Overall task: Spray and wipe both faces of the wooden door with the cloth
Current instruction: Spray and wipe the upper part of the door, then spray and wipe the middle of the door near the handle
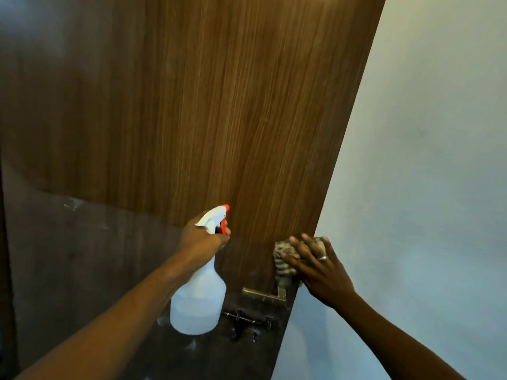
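Pressed cloth (283,257) to door (219,105) above handle (263,293) with spread right hand (315,267) for wiping; gripped spray bottle (197,300) in left hand (204,237), pointed doorward, likely for spraying.

Two arms in view, both coming in from the near edge. Left forearm (123,311) and left hand (203,239): bare skin throughout. Right forearm (397,333): bare to the frame edge. Right hand (318,267): one narrow, shiny, silver-coloured ring (322,258), on a finger toward the right side
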### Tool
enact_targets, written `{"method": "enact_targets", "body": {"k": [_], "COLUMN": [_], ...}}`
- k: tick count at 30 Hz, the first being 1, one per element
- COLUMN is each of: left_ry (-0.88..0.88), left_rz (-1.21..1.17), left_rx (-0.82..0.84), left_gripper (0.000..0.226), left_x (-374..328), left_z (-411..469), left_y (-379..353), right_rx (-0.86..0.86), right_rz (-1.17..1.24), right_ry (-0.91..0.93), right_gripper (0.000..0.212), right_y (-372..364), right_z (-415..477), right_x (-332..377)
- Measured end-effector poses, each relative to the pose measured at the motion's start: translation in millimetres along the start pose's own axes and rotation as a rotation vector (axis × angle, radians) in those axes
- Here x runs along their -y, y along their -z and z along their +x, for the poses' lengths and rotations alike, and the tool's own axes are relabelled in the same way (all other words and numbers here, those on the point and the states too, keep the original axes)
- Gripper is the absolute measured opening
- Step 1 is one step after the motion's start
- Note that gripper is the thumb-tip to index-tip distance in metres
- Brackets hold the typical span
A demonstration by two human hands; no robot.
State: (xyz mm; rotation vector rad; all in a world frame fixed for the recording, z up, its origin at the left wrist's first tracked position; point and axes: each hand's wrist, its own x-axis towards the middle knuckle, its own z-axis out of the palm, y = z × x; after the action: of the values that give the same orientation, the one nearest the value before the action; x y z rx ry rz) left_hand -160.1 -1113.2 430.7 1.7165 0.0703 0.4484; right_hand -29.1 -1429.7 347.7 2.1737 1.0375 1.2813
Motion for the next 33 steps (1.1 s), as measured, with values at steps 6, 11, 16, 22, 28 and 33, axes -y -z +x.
{"method": "enact_targets", "body": {"k": [6, 11, 16, 22, 28, 33], "left_ry": [0.125, 0.068, 0.103, 0.198, 0.091, 0.050], "left_rz": [-0.081, 0.003, 0.100, 0.097, 0.041, 0.000], "left_rx": [0.000, 0.071, 0.164, 0.142, 0.033, 0.046], "left_gripper": [0.042, 0.044, 0.049, 0.050, 0.051, 0.041], "left_x": [13.7, 19.4, 41.0, 36.9, 34.9, 25.8], "left_z": [-33.7, -66.2, -85.9, -88.6, -85.6, -86.0], "left_y": [-23.5, -58.8, -93.1, -97.1, -71.5, -63.2], "right_rx": [0.017, 0.007, 0.005, -0.097, -0.032, 0.119], "right_rz": [0.042, 0.146, 0.234, 0.522, 0.535, 0.491], "right_ry": [0.029, -0.026, -0.262, -0.711, -0.382, -0.091], "right_gripper": [0.063, 0.062, 0.055, 0.049, 0.055, 0.044], "right_y": [16.3, 12.4, 11.3, 40.5, 27.2, 11.8], "right_z": [11.0, 4.0, -63.0, -45.1, 21.5, -3.4], "right_x": [-17.2, -2.8, -17.4, 7.5, 54.0, 51.5]}}
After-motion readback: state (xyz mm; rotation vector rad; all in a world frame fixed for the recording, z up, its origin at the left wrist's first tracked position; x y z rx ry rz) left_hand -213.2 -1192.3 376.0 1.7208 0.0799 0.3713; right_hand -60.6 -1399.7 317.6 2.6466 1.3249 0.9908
